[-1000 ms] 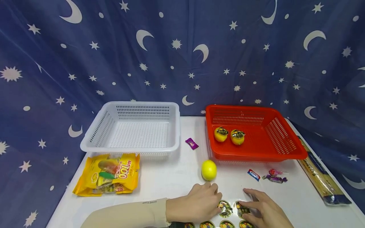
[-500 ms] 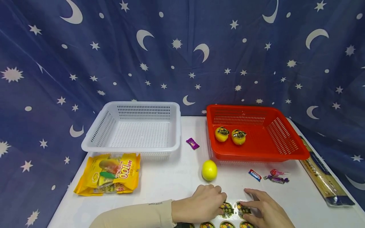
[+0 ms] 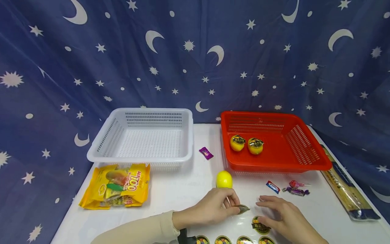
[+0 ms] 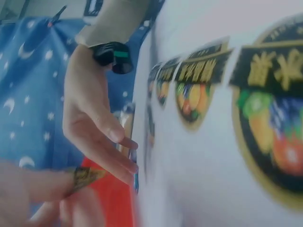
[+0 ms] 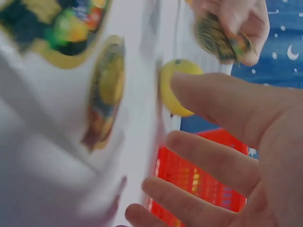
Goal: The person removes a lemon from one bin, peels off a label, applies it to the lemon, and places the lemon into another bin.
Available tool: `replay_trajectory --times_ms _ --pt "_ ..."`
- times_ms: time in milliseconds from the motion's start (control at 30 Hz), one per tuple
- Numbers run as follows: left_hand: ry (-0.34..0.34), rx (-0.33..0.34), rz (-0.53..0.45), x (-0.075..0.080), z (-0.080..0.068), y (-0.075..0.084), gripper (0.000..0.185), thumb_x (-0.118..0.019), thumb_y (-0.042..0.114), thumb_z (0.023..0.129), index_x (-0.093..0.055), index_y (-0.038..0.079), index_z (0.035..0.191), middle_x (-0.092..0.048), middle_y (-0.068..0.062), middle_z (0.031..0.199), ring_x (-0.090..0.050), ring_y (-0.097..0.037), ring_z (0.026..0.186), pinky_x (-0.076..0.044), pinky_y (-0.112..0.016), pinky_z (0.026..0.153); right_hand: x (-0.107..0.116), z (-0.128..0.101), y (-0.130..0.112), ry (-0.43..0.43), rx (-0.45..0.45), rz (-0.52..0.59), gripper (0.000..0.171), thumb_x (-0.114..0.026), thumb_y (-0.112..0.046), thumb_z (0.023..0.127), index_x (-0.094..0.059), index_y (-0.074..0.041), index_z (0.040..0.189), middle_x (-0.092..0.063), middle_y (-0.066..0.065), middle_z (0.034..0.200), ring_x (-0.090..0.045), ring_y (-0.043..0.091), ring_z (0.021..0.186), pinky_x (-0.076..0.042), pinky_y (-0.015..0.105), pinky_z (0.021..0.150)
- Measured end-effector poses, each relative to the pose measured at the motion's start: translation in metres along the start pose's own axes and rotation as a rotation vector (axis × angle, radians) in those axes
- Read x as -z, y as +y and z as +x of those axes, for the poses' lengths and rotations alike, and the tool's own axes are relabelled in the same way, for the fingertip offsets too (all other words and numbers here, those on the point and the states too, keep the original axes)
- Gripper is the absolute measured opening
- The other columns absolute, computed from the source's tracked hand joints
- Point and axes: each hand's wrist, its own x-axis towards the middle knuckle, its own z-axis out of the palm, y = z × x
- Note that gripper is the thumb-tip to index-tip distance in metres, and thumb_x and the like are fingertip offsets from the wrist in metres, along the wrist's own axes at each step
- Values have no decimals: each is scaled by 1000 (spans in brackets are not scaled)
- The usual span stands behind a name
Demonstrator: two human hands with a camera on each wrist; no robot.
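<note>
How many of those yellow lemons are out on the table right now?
3. Two stickered lemons, one beside the other, lie in the red basket; a bare lemon sits on the white table just past the left hand. None seems hidden.

Two baskets stood there, one white basket and one red basket. Three yellow balls showed: two stickered balls and one plain ball. One yellow snack bag lay nearby.
</note>
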Motion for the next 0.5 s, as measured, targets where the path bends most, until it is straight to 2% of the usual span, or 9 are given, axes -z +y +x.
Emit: replay_trajectory --times_ms 100,200,267,333,500 --pt "141 50 -152 12 -1 -4 7 -74 13 93 -72 9 98 -69 0 85 -55 6 68 -49 -13 61 1 6 -7 108 159 15 51 -84 -48 80 -74 -23 123 -71 1 130 -68 24 115 -60 42 92" --pt "256 91 -216 22 1 -9 12 -74 13 93 -72 7 104 -72 -6 93 -58 1 68 -49 -15 57 -2 20 -18 207 306 34 56 -86 -41 81 -70 -17 129 -73 2 126 -70 19 102 -60 27 78" --pt "307 109 -224 27 4 -13 15 -74 12 93 -72 7 107 -73 -8 96 -60 -1 68 -51 -17 56 -5 33 -25 231 360 54 64 -86 -38 81 -64 -12 136 -73 5 127 -72 20 100 -60 26 76" --pt "349 128 -238 30 8 -19 17 -75 12 93 -72 7 108 -74 -9 98 -63 -3 68 -53 -19 57 -7 47 -31 217 376 77 74 -86 -39 81 -58 -9 143 -71 10 130 -72 24 103 -61 30 78" --pt "411 164 -283 33 17 -33 18 -75 11 92 -71 6 109 -73 -11 98 -64 -6 69 -57 -22 58 -14 72 -40 177 422 122 77 -86 -37 81 -56 -5 145 -75 10 124 -73 25 104 -61 31 79"
